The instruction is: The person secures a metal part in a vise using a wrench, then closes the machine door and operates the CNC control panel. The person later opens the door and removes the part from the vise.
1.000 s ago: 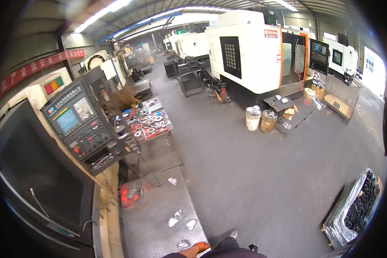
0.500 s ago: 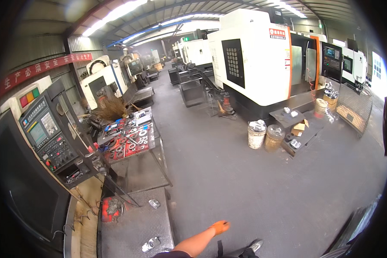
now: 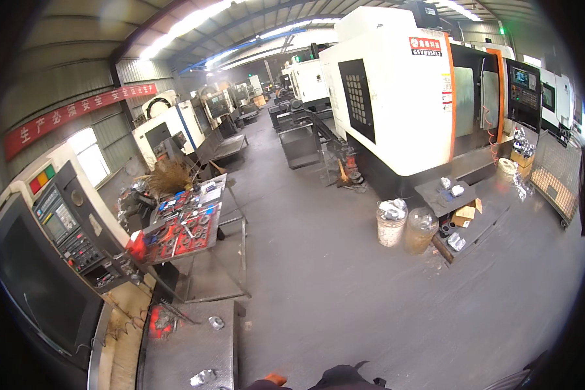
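A control panel (image 3: 68, 237) with screen and keypad stands at far left on a dark machine. Right of it, a red tool tray (image 3: 179, 231) rests on a metal-frame stand. Below, a grey steel platform (image 3: 188, 351) carries small metal parts (image 3: 205, 377). At the bottom edge, an orange-gloved hand (image 3: 274, 379) shows only partly (which hand it is cannot be told); whether its fingers are spread or closed cannot be told; it lies just beside the platform's right edge. Further right, two buckets (image 3: 406, 227) stand on the concrete floor before a white machine (image 3: 396, 91).

A grey metal platform (image 3: 188, 354) carries small shiny metal parts (image 3: 205, 377) and a red-stained patch (image 3: 159, 320)
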`<state>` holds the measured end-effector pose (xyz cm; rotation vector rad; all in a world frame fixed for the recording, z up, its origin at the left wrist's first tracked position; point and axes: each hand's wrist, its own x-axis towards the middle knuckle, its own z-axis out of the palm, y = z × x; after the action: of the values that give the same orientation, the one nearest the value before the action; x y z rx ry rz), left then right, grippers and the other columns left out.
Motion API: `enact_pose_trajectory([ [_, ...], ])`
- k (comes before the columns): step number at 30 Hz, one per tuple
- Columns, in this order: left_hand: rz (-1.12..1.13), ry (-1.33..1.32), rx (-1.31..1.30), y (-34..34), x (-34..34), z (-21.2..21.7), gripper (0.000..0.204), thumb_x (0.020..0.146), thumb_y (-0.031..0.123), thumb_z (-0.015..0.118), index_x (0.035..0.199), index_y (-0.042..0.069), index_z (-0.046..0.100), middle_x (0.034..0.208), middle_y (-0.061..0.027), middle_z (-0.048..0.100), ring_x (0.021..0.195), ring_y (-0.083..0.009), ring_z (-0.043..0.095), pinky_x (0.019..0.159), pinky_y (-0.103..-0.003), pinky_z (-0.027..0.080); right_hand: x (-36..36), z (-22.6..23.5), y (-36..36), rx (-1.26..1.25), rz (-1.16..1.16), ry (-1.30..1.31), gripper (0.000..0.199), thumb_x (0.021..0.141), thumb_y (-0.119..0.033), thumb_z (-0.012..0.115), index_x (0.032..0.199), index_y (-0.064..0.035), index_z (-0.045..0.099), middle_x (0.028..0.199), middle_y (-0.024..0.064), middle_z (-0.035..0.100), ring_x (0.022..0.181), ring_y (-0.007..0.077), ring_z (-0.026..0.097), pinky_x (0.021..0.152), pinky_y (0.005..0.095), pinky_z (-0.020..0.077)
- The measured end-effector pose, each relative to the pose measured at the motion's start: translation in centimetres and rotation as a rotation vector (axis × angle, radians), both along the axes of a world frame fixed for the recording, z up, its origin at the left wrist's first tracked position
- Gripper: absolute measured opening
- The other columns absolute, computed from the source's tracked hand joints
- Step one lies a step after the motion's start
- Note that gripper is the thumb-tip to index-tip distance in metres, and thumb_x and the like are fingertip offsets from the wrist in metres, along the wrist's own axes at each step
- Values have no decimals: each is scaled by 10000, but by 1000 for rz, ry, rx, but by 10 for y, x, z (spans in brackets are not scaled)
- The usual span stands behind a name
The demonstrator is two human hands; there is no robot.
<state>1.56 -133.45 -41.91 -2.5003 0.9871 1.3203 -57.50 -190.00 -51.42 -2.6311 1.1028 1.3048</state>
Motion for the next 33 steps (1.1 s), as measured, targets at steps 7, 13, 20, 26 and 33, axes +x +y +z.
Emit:
enact_pose_trajectory([
  [7, 407, 66, 106, -137, 39, 1, 528, 915, 426, 537, 1384, 183, 541, 1405, -151, 532, 1312, -328, 489, 1074, -442, 401, 26, 2, -89, 41, 53, 126, 476, 1004, -235, 361, 1460, -103, 400, 1538, 74, 372, 1422, 232, 347, 1166, 512, 200],
  [13, 376, 122, 95, -361, 122, -38, 552, 885, 456, 614, 1363, 182, 566, 1393, -136, 552, 1299, -322, 502, 1071, -452, 398, 89, 46, -146, 52, -302, -44, 454, 978, -249, 398, 1402, -93, 443, 1482, 91, 420, 1377, 242, 394, 1132, 496, 249],
  [20, 47, -16, -167, -688, 227, -11, 535, 925, 514, 507, 1222, 93, 650, 1253, -166, 640, 1153, -355, 609, 975, -433, 487, 157, 83, -208, 74, -604, -210, 431, 948, -266, 441, 1335, -82, 493, 1418, 109, 477, 1324, 254, 449, 1093, 479, 306],
  [26, -319, -16, -278, -917, 159, 117, 669, 944, 567, 360, 1345, 72, 566, 1416, -134, 529, 1324, -343, 475, 1129, -440, 350, 139, 82, -238, 61, -830, -258, 415, 922, -281, 478, 1277, -73, 536, 1362, 125, 526, 1279, 264, 496, 1060, 464, 355],
  [33, -378, 168, -341, -927, 112, 79, 646, 956, 540, 409, 1403, 82, 494, 1484, -142, 449, 1382, -295, 409, 1145, -378, 330, 82, 76, -278, 120, -993, -264, 400, 892, -298, 521, 1209, -62, 586, 1297, 144, 583, 1226, 275, 551, 1021, 446, 412],
])
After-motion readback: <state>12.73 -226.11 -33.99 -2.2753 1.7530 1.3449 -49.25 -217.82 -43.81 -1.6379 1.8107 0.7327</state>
